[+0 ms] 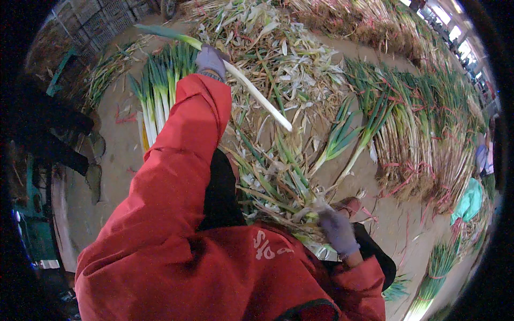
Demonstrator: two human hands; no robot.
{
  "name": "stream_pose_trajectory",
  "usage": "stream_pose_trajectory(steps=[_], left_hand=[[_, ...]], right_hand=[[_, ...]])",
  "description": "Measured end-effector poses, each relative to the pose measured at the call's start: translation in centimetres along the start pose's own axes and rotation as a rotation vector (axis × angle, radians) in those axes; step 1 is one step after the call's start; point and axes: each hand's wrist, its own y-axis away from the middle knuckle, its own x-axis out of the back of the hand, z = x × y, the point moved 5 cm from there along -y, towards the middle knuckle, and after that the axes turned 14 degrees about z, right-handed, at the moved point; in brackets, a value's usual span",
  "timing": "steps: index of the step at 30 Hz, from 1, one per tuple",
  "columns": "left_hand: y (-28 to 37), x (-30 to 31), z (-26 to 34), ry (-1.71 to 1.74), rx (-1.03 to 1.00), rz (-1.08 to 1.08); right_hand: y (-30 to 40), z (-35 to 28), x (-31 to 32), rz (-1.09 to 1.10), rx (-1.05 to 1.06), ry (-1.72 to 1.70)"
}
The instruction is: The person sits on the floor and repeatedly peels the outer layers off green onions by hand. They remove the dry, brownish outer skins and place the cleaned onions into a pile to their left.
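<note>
My left hand (pixel 211 62), in a grey-purple glove, is stretched forward and grips a long green onion (pixel 257 94). Its bare white shank slants down to the right, while the green top sticks out to the left. Under that arm stands a row of cleaned green onions (pixel 160 86), partly hidden by my red sleeve. Low on the right, my gloved right hand (pixel 337 230) is closed around stripped onion leaves (pixel 309 214); motion blurs the fingertips. Two loose untrimmed onions (pixel 337 140) lie beyond it on the floor.
A heap of peeled leaves (pixel 281 52) covers the floor ahead. Tied, rooted onion bundles (pixel 409 140) line the right side, near a turquoise bag (pixel 468 200). Another tied bundle (pixel 431 277) lies at lower right. A person's dark-clothed legs (pixel 60 140) are at left, by stacked crates (pixel 92 24).
</note>
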Motion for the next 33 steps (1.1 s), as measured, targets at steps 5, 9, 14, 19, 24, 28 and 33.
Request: stream_pose_trajectory(steps=[5, 9, 14, 19, 24, 28, 33], left_hand=[[-1.4, -4.0, -1.0, 0.282, 0.043, 0.097], [1.5, -1.4, 3.4, 1.331, 0.727, 0.194], [3.6, 3.1, 6.8, 1.476, 1.002, -0.023], [3.8, 2.6, 6.7, 1.523, 0.964, 0.012], [3.4, 2.2, 7.3, 1.659, 1.066, 0.105], [3.2, 2.0, 7.6, 1.716, 1.126, 0.143], [4.5, 3.7, 8.3, 1.707, 1.003, 0.028]], right_hand=[[-8.4, -4.7, -1.3, 0.332, 0.215, 0.157], [-15.5, -8.3, -3.1, 0.434, 0.24, 0.153], [-17.8, -5.0, -7.7, 0.238, 0.162, 0.079], [-17.5, -7.7, -5.5, 0.511, 0.167, 0.093], [-17.3, -8.3, -4.1, 0.686, 0.399, 0.106], [-17.7, -5.8, -4.8, 0.609, -0.03, -0.494], [-18.0, -6.0, -4.7, 0.52, -0.295, -0.474]])
